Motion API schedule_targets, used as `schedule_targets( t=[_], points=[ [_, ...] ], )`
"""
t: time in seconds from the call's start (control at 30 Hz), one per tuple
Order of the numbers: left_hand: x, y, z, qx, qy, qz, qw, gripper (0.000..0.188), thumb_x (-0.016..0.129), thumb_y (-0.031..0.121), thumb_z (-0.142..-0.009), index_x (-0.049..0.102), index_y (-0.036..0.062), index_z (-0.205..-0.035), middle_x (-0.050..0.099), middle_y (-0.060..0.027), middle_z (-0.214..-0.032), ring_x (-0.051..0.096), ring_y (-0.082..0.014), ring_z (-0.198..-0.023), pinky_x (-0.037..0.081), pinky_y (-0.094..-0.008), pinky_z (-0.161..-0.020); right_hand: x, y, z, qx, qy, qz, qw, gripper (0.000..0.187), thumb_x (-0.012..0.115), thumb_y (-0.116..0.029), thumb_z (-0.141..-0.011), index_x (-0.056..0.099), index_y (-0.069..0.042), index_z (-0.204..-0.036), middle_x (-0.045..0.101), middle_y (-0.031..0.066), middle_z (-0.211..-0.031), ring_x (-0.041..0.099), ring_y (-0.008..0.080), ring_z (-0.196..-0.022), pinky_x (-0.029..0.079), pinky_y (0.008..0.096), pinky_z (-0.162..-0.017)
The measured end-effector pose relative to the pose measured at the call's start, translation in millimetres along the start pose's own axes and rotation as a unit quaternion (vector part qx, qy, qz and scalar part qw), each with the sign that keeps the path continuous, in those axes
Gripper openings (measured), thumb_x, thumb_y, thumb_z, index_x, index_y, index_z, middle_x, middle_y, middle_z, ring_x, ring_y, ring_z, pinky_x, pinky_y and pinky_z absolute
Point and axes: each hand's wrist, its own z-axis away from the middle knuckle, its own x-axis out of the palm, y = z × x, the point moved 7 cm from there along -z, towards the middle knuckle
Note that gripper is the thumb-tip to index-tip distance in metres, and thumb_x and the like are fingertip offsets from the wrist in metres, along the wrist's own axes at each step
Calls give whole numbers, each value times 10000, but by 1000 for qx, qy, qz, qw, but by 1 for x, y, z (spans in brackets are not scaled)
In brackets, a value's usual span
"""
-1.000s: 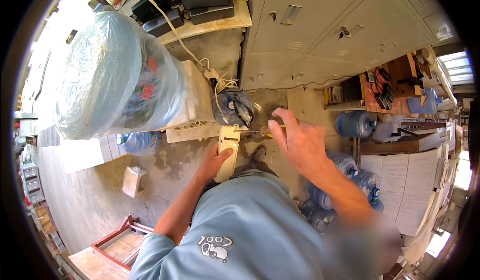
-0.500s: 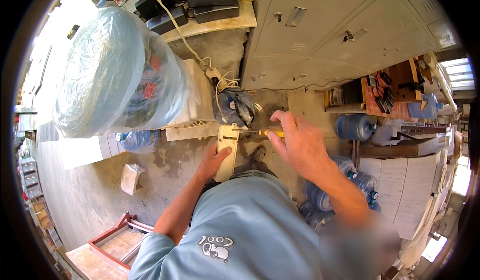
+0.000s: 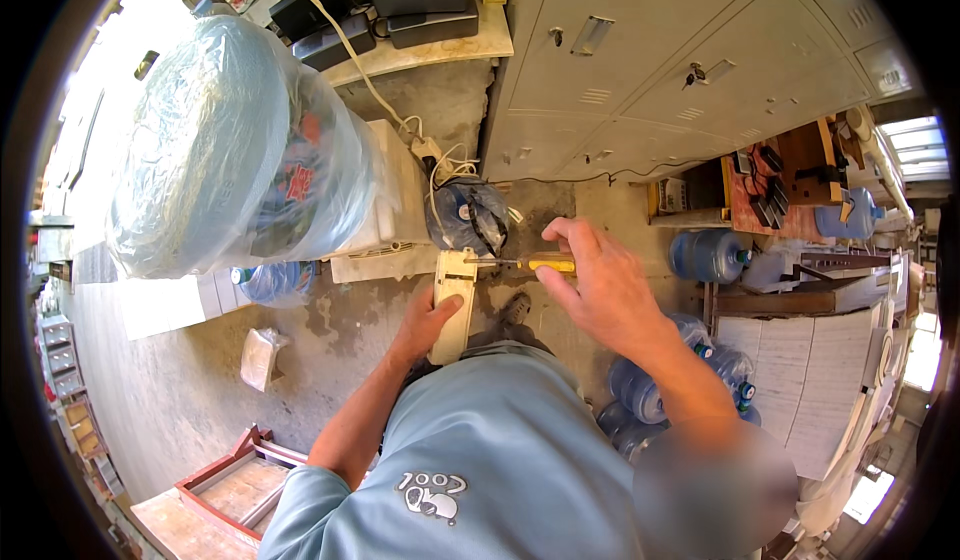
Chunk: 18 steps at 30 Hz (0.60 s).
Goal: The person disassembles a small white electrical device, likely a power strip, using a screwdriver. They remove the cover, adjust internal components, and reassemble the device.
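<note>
My left hand [image 3: 425, 325] is wrapped around a long, narrow cream-coloured block-like piece [image 3: 455, 310], thumb lying across its face. It stands upright in front of my body, with dark slots or cut-outs near its far end. From the right, a screwdriver [image 3: 548, 263] with a yellow handle and thin metal shaft lies level, its tip against the far end of the cream piece. Thumb and fingers of my right hand [image 3: 605, 285] close around the handle's end, the index finger raised and bent. Whether the tip sits in a screw is too small to tell.
A plastic-wrapped water dispenser bottle [image 3: 200, 150] rises at the left. Grey lockers [image 3: 640, 60] stand ahead. Several blue water bottles [image 3: 640, 390] lie at the right. A bagged dark bottle [image 3: 468, 215] sits beyond my hands, and a red metal frame [image 3: 235, 470] at lower left.
The screwdriver handle has turned a little and shows more of its length between my right thumb and fingers. My left hand and the cream piece have stayed in place.
</note>
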Motion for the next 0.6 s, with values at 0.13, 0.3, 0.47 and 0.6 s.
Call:
schedule_targets(
  t=[0.13, 0.3, 0.47, 0.6],
  points=[
    [1, -1, -4, 35, -4, -17, 999, 232, 589, 176, -970, 593, 18, -1139, 663, -50, -936, 646, -136, -756, 537, -295, -676, 5, 6, -4, 101, -71, 49, 991, 295, 675, -219, -879, 529, -40, -1062, 652, 125, -935, 658, 312, -831, 520, 409, -658],
    [3, 2, -3, 31, -5, -15, 999, 244, 586, 187, -972, 589, 18, -1148, 666, -52, -940, 650, -136, -754, 539, -296, -672, 10, 8, -6, 133, -164, 71, 975, 307, 671, -239, -887, 528, -32, -1063, 639, 141, -982, 652, 333, -869, 522, 426, -676],
    [1, -5, -4, 18, -13, 10, 1000, 259, 590, 201, -968, 587, 20, -1154, 670, -55, -945, 655, -145, -750, 542, -298, -664, -2, -8, -8, -17, -26, 34, 999, 310, 661, -273, -901, 536, -41, -1065, 673, 141, -896, 660, 352, -750, 513, 444, -599],
    [3, -3, -3, 26, -17, -2, 1000, 256, 587, 200, -969, 587, 22, -1153, 671, -55, -951, 654, -145, -748, 542, -299, -659, 0, -2, -12, 105, -58, 121, 985, 321, 681, -220, -867, 518, -54, -1088, 660, 119, -908, 657, 331, -801, 522, 426, -654]
  ],
)
